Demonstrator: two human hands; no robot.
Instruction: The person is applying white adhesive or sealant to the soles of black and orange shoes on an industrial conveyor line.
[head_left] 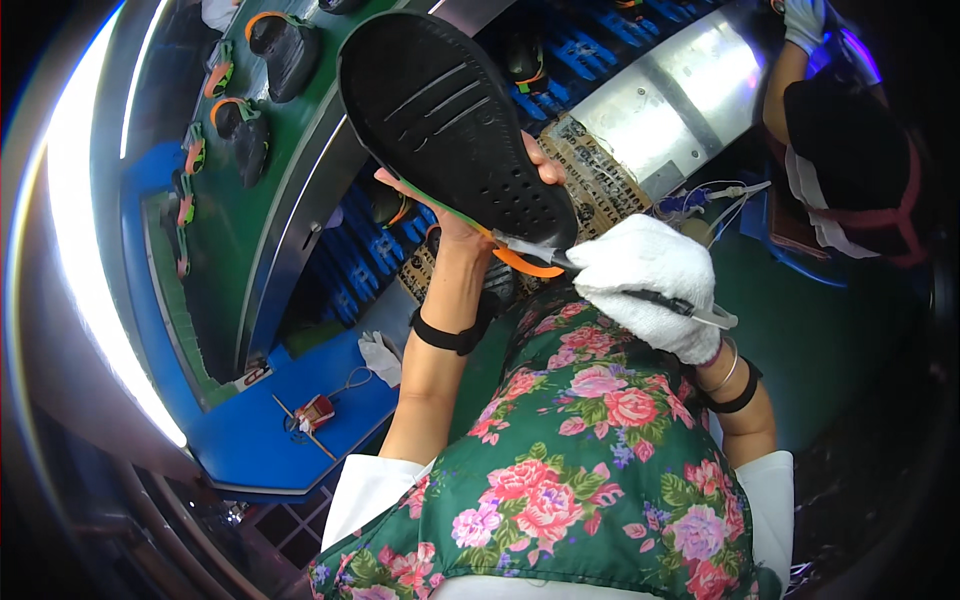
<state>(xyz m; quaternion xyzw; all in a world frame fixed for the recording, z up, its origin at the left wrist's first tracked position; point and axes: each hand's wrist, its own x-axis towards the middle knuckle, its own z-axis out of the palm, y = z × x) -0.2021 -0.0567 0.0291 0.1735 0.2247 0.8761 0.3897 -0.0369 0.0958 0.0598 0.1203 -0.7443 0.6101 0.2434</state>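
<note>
A green belt (220, 300) runs along the left side, carrying dark shoes (280, 55) with orange trim spaced apart, an arrangement that probably lets each be picked up separately. Below it, a blue table (250, 445) holds a white cloth item (380, 357) near its edge, seemingly set aside yet within reach. The flowered apron (550, 440) fills the lower middle, perhaps worn to shield the clothes. Beyond it, raised off any surface, is the black shoe (430, 95), its broad end up and leftward, its narrower, holed end tilted toward the right hand; that slant seems to bring the edge where the tool works within easy reach. The bare left hand (468, 220) cradles it from beneath, fingertips curled over the right side and thumb along the left, likely to steady it from both sides; the fingers behind are hidden. The gloved right hand (650, 280) closes around a dark-handled tool (665, 300), though the glove blurs each finger's position. The tool's pale tip meets the shoe's lower rim, just above the orange strap (530, 264), which hangs loosely below it.
</note>
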